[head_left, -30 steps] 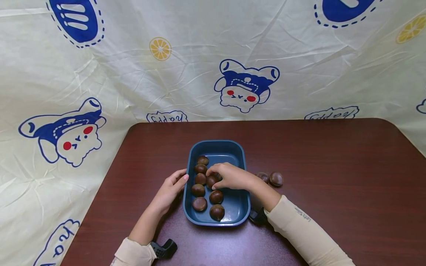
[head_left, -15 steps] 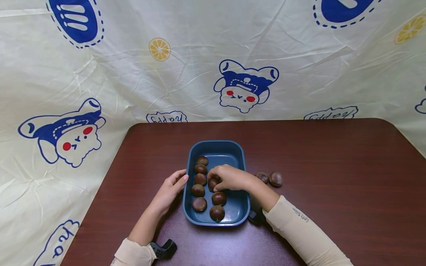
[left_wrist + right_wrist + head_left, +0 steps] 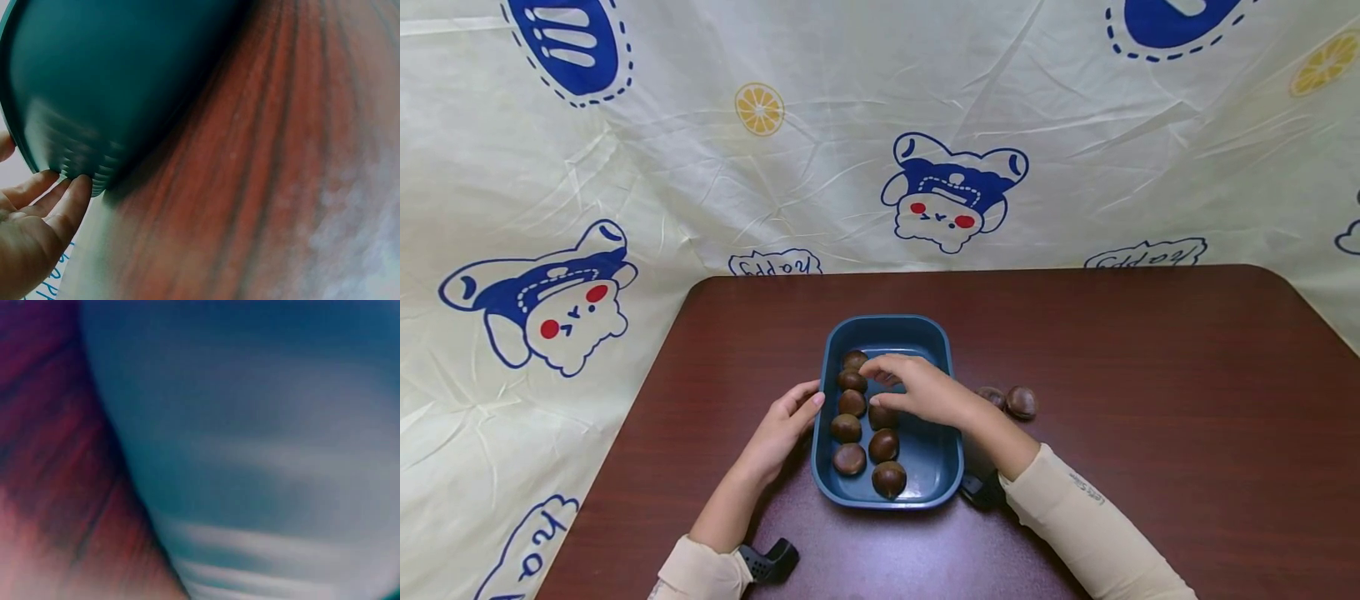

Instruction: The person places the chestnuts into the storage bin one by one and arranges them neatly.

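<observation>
A blue rectangular tray (image 3: 934, 467) holds brown chestnuts in two columns. Several line its left side, among them a chestnut (image 3: 850, 459) at the near end. Three form the shorter column beside them; its farthest chestnut (image 3: 883, 417) is partly hidden under my right hand (image 3: 925, 390). That hand hovers over the tray, thumb and fingers spread apart with nothing between them. My left hand (image 3: 787, 429) rests its fingertips against the tray's left side. In the left wrist view, the left fingers (image 3: 74, 199) touch the tray's outer wall (image 3: 119, 81).
Just right of the tray, two more chestnuts lie on the brown wooden table (image 3: 1150, 375), one chestnut (image 3: 1021, 403) in full view. A printed white sheet (image 3: 835, 192) hangs behind the table. The right wrist view shows the tray's blurred outer wall (image 3: 250, 475).
My right hand has let go of the farthest chestnut in the shorter column, spread its fingers and lifted slightly away. The middle chestnut there shifted right, then back left. My left hand stays put.
</observation>
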### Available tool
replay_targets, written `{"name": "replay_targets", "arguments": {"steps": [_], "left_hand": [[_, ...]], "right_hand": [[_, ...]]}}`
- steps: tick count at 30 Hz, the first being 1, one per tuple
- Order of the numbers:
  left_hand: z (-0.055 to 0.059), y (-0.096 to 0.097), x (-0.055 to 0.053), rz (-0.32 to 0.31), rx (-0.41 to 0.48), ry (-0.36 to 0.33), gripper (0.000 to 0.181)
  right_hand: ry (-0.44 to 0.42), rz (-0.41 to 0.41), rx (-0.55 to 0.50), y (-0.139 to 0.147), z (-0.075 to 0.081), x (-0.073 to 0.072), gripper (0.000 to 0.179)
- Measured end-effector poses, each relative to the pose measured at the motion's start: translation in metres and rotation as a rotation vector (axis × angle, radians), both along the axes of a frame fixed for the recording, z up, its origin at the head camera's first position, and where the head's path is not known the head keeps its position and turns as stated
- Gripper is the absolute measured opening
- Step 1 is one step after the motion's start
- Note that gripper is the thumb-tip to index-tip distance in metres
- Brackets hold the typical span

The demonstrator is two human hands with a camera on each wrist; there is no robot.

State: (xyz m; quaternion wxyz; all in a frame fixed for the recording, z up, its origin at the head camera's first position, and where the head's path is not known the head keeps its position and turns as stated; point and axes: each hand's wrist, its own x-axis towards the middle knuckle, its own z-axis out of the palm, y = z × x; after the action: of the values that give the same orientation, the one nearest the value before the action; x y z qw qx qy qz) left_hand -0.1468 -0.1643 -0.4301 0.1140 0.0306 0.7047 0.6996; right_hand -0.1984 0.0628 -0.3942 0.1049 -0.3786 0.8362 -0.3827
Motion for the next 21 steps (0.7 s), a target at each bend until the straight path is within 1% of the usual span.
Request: {"name": "replay_targets", "arguments": {"steps": [4, 6, 8, 11, 16, 21], "left_hand": [[0.0, 0.0, 0.0, -0.001, -0.005, 0.0, 0.041], [0.0, -0.001, 0.0, -0.001, -0.008, -0.002, 0.041], [0.0, -0.001, 0.0, 0.0, -0.01, -0.002, 0.041], [0.001, -0.001, 0.0, 0.002, -0.017, -0.003, 0.042], [0.001, -0.001, 0.0, 0.009, -0.024, -0.004, 0.042], [0.001, -0.001, 0.0, 0.004, -0.022, -0.005, 0.042]], "right_hand": [[0.014, -0.052, -0.14, 0.01, 0.004, 0.002, 0.041], [0.035, -0.084, -0.183, 0.016, 0.007, 0.003, 0.041], [0.06, -0.118, -0.199, 0.024, 0.009, 0.004, 0.041], [0.089, -0.164, -0.191, 0.038, 0.012, 0.006, 0.042], [0.12, -0.228, -0.13, 0.065, 0.014, 0.01, 0.043], [0.14, -0.297, -0.064, 0.097, 0.012, 0.016, 0.04]]}}
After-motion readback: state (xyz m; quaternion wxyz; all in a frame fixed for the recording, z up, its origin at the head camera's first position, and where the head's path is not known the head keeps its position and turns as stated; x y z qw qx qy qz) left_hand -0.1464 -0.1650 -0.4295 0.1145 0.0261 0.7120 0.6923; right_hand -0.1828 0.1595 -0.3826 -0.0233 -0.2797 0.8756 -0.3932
